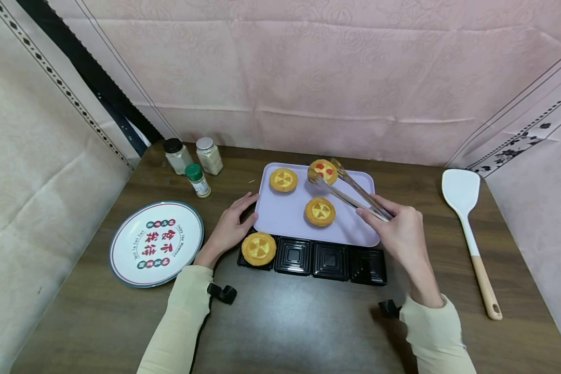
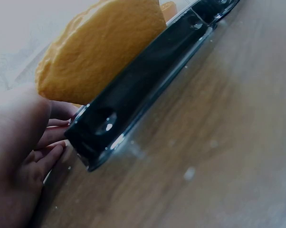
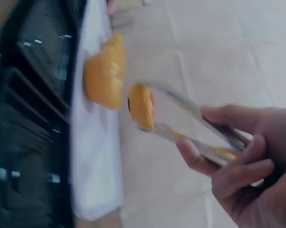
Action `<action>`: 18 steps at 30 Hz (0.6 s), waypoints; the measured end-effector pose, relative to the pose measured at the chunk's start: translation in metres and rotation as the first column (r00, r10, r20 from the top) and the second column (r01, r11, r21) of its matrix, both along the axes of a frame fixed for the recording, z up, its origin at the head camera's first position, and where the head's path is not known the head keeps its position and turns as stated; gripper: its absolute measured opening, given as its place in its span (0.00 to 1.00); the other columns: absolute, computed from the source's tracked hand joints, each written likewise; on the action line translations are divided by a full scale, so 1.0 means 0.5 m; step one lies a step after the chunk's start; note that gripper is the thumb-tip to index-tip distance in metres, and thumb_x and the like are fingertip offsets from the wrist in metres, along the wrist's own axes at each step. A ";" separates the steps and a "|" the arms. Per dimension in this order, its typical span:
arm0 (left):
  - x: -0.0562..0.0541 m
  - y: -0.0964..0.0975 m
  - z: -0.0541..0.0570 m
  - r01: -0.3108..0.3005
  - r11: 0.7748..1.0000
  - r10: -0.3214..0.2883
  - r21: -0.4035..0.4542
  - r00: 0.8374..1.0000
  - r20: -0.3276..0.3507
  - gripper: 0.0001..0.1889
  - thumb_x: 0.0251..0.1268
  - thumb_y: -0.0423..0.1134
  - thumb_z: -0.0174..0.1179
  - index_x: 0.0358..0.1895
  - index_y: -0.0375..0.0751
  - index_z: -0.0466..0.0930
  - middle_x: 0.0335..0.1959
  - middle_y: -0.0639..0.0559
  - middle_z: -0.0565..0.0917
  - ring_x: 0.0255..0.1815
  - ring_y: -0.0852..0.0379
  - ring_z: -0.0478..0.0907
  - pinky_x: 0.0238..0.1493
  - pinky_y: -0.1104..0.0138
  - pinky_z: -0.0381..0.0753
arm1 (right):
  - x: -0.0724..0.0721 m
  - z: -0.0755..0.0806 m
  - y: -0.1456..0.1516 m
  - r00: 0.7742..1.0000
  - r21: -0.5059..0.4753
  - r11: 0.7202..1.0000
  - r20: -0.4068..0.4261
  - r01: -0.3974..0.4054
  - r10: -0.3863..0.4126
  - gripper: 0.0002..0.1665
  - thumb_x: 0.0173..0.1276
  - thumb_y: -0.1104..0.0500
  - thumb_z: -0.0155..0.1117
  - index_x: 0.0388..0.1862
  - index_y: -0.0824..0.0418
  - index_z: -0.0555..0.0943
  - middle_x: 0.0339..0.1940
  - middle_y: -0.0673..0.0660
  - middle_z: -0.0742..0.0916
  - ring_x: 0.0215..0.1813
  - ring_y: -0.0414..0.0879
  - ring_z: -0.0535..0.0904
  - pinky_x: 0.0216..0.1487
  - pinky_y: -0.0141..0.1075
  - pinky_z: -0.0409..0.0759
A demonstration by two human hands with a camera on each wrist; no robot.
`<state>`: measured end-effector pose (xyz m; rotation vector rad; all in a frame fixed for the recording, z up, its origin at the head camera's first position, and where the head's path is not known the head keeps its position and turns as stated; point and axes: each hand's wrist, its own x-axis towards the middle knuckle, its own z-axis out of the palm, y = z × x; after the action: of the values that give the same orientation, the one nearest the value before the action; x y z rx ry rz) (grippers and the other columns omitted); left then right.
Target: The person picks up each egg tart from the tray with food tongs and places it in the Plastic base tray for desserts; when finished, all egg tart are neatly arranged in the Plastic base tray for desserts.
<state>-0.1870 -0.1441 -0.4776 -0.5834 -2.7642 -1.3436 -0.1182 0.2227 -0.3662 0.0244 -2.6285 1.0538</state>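
My right hand (image 1: 404, 234) grips metal tongs (image 1: 341, 195). Their tips stand on either side of a tart with red pieces (image 1: 326, 169), which the right wrist view shows between them, off the tray surface. Below it, a lavender tray (image 1: 285, 213) bears two tarts with yellow wedges, one at the upper left (image 1: 283, 179) and one near the middle (image 1: 320, 211). My left hand (image 1: 231, 223) is at the tray's left edge, its fingers extended. Close by, another yellow tart (image 1: 259, 249) sits in the leftmost compartment of a black tray (image 1: 293, 255).
To the left lies a round white plate (image 1: 140, 259) with red writing. Behind it stand a black-lidded jar (image 1: 177, 158), a silver-lidded jar (image 1: 209, 157) and a green-capped bottle (image 1: 198, 182). A white spatula (image 1: 469, 234) with a wooden handle lies at the right.
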 end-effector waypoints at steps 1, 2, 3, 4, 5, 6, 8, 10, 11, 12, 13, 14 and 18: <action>0.000 0.000 -0.001 0.002 1.000 -0.002 -0.003 1.000 0.002 0.26 0.74 0.41 0.55 0.73 0.44 0.65 0.74 0.44 0.63 0.75 0.52 0.54 0.70 0.48 0.58 | 0.004 0.008 0.007 1.000 0.000 1.000 -0.003 -0.019 0.019 0.28 0.59 0.44 0.74 0.55 0.57 0.86 0.36 0.58 0.88 0.26 0.47 0.74 0.19 0.30 0.68; 0.000 0.000 -0.002 0.001 1.000 -0.001 -0.005 1.000 0.005 0.26 0.74 0.41 0.55 0.73 0.45 0.65 0.74 0.45 0.63 0.75 0.53 0.54 0.70 0.49 0.58 | 0.008 0.016 0.014 0.999 -0.005 0.999 -0.005 -0.041 0.041 0.27 0.59 0.44 0.75 0.55 0.55 0.86 0.38 0.58 0.88 0.27 0.46 0.74 0.20 0.29 0.68; 0.000 0.000 -0.002 0.001 1.000 -0.001 -0.006 1.000 0.006 0.26 0.74 0.41 0.54 0.73 0.45 0.65 0.74 0.45 0.63 0.75 0.53 0.54 0.70 0.49 0.58 | 0.013 0.024 0.022 0.998 -0.012 0.998 -0.002 -0.068 0.068 0.27 0.59 0.45 0.75 0.55 0.53 0.86 0.38 0.56 0.88 0.27 0.45 0.74 0.20 0.29 0.68; -0.001 0.000 -0.003 0.000 1.000 0.000 -0.006 1.000 0.008 0.26 0.74 0.41 0.54 0.73 0.45 0.65 0.74 0.45 0.63 0.76 0.53 0.54 0.70 0.49 0.58 | 0.019 0.031 0.031 0.995 -0.021 0.995 0.003 -0.095 0.095 0.26 0.58 0.45 0.75 0.55 0.51 0.86 0.36 0.55 0.88 0.24 0.43 0.72 0.19 0.30 0.67; -0.001 0.000 -0.003 0.000 1.000 0.000 -0.006 1.000 0.009 0.26 0.75 0.41 0.54 0.73 0.45 0.65 0.74 0.45 0.63 0.76 0.53 0.54 0.70 0.49 0.58 | 0.024 0.038 0.040 0.992 -0.029 0.992 0.006 -0.124 0.124 0.25 0.58 0.46 0.76 0.55 0.49 0.86 0.36 0.54 0.88 0.24 0.42 0.71 0.19 0.30 0.66; -0.001 0.000 -0.004 -0.002 1.000 0.002 -0.007 1.000 0.010 0.26 0.75 0.41 0.54 0.73 0.45 0.65 0.74 0.45 0.63 0.76 0.53 0.54 0.70 0.49 0.58 | 0.028 0.045 0.049 0.988 -0.035 0.987 0.013 -0.156 0.156 0.25 0.58 0.47 0.76 0.55 0.47 0.86 0.35 0.52 0.88 0.22 0.40 0.70 0.19 0.30 0.66; 0.000 -0.001 -0.003 -0.005 1.000 0.005 -0.005 1.000 0.008 0.26 0.75 0.41 0.54 0.73 0.45 0.65 0.74 0.45 0.63 0.75 0.54 0.54 0.70 0.50 0.59 | 0.037 0.055 0.065 0.970 -0.063 0.969 0.036 -0.239 0.241 0.25 0.58 0.51 0.77 0.56 0.45 0.85 0.37 0.50 0.89 0.23 0.39 0.74 0.21 0.29 0.70; -0.001 -0.002 -0.003 -0.007 1.000 0.007 -0.003 1.000 0.003 0.26 0.74 0.40 0.54 0.73 0.45 0.66 0.74 0.45 0.63 0.75 0.54 0.54 0.70 0.50 0.59 | 0.043 0.061 0.080 0.939 -0.098 0.939 0.068 -0.329 0.336 0.26 0.59 0.54 0.76 0.58 0.45 0.84 0.38 0.48 0.89 0.27 0.38 0.80 0.27 0.26 0.75; -0.001 -0.002 -0.003 -0.004 1.000 0.004 0.000 1.000 0.000 0.26 0.74 0.40 0.54 0.73 0.44 0.66 0.74 0.44 0.63 0.75 0.53 0.55 0.70 0.50 0.59 | 0.046 0.063 0.085 0.921 -0.106 0.923 0.088 -0.369 0.378 0.26 0.59 0.55 0.76 0.58 0.45 0.84 0.39 0.47 0.89 0.32 0.39 0.83 0.31 0.26 0.77; -0.002 -0.001 -0.002 -0.003 1.000 0.003 -0.001 1.000 -0.003 0.26 0.74 0.40 0.54 0.73 0.44 0.66 0.74 0.44 0.63 0.75 0.53 0.55 0.70 0.49 0.59 | 0.049 0.064 0.090 0.902 -0.116 0.907 0.114 -0.404 0.416 0.27 0.59 0.56 0.76 0.59 0.45 0.83 0.40 0.46 0.89 0.35 0.40 0.84 0.34 0.26 0.78; -0.001 -0.001 -0.001 -0.002 1.000 0.002 0.002 1.000 -0.005 0.26 0.74 0.40 0.54 0.73 0.43 0.66 0.74 0.44 0.63 0.75 0.53 0.55 0.70 0.49 0.59 | 0.052 0.065 0.093 0.882 -0.129 0.892 0.142 -0.433 0.449 0.27 0.59 0.55 0.76 0.60 0.45 0.83 0.40 0.46 0.89 0.35 0.40 0.84 0.35 0.27 0.79; -0.001 -0.001 -0.001 0.000 1.000 0.000 0.004 1.000 -0.005 0.26 0.74 0.40 0.55 0.73 0.43 0.66 0.74 0.44 0.63 0.75 0.52 0.55 0.70 0.49 0.59 | 0.054 0.066 0.096 0.866 -0.131 0.881 0.167 -0.455 0.471 0.28 0.60 0.55 0.75 0.60 0.44 0.82 0.40 0.45 0.89 0.33 0.39 0.83 0.35 0.27 0.79; 0.000 0.001 0.002 -0.001 1.000 0.001 0.003 1.000 0.001 0.26 0.74 0.39 0.55 0.73 0.43 0.66 0.74 0.44 0.63 0.75 0.53 0.55 0.70 0.50 0.59 | 0.060 0.064 0.101 0.828 -0.083 0.865 0.257 -0.495 0.498 0.28 0.59 0.49 0.75 0.60 0.39 0.82 0.36 0.40 0.89 0.19 0.33 0.66 0.24 0.30 0.72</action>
<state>-0.1869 -0.1434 -0.4767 -0.5808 -2.7622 -1.3485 -0.0884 0.2729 -0.3341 0.6437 -2.9446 1.3136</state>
